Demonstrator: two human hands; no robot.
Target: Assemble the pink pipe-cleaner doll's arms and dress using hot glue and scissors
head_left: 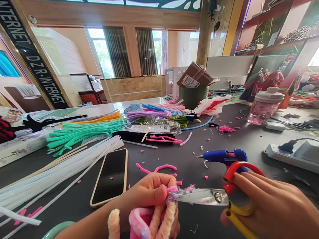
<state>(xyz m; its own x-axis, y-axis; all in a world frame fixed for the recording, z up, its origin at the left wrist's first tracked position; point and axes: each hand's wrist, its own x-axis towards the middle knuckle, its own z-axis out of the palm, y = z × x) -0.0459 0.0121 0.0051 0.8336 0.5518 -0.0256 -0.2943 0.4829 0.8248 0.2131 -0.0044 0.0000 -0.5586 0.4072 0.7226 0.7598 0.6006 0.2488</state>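
Bright daylight enters through the far windows (100, 52), burnt out to white; pale glare veils the table (247, 137) at right; edges look stretched.

Right hand (279, 204) with scissors (214, 196) at fuzzy figure (166, 226)

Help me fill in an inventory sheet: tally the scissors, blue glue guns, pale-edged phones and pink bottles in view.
Scissors: 1
Blue glue gun: 1
Pale-edged phone: 1
Pink bottle: 1
Total: 4
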